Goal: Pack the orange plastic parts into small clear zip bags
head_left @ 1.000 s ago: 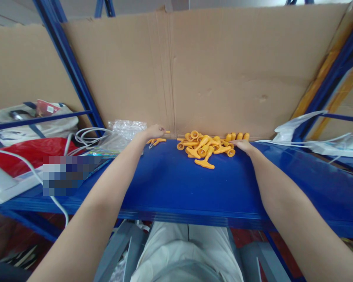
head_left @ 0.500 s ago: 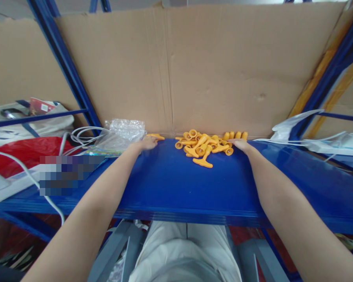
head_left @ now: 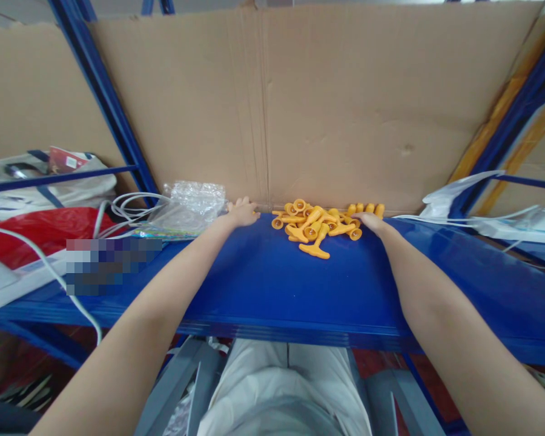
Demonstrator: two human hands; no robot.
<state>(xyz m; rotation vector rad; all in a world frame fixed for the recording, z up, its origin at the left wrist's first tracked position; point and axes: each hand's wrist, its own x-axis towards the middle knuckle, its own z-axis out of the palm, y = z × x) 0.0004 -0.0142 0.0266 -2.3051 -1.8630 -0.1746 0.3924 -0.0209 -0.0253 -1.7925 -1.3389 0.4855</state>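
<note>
Yellow-orange T-shaped plastic handles with hollow cup-like ends [head_left: 315,230] lie in a loose pile on the blue tabletop. At the back right, several similar yellow-orange pieces [head_left: 367,209] stand upright in a short row against the cardboard. My right hand [head_left: 370,221] rests in front of this row, by the pile's right edge, fingers stretched out; whether the fingertips touch a piece is hard to tell. Left of the pile, my left hand [head_left: 242,213] lies with fingers apart over another yellow-orange piece [head_left: 256,213], mostly hidden beneath it.
A tall cardboard sheet [head_left: 336,103] closes off the table's back. Clear bubble wrap [head_left: 195,200], white cables [head_left: 127,209] and a red bag [head_left: 49,233] lie on the left. White plastic and cables [head_left: 454,200] sit at the right by the blue frame post.
My left hand has shifted slightly right and over the lone yellow-orange piece, its fingers now more spread. My right hand stays almost where it was. The pile looks unchanged.
</note>
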